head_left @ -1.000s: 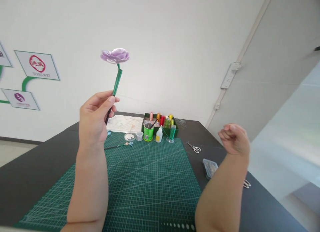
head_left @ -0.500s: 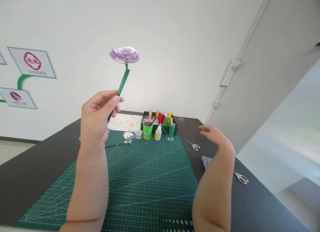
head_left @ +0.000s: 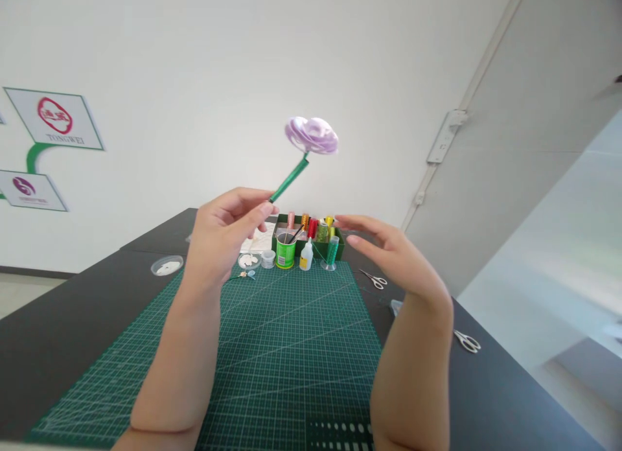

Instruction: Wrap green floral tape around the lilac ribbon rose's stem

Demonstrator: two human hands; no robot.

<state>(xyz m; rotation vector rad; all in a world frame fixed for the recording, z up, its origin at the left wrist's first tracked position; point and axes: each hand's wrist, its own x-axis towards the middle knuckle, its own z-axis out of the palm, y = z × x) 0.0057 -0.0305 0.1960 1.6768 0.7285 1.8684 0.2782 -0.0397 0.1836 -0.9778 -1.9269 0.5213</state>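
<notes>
A pale purple artificial flower [head_left: 311, 136] with a green wrapped stem is raised in front of the white wall. My left hand [head_left: 236, 227] pinches the lower stem between thumb and fingers, and the stem leans up to the right. The lower end of the stem is hidden by the hand. To the right of the flower, my right hand [head_left: 383, 247] is held in the air with its fingers apart and nothing in them. It does not touch the flower.
A green cutting mat [head_left: 291, 334] covers much of the dark table. Along its back edge stand a green can [head_left: 286, 251], a glue bottle [head_left: 306, 255], a thread spool [head_left: 332, 251] and a box of spools [head_left: 279, 227]. Scissors [head_left: 374, 280] lie at the right; a petal dish [head_left: 168, 265] sits left.
My left hand has carried the flower right and slightly down, tilting its stem further right. My right hand has moved left, closer to the flower, with its fingers opened.
</notes>
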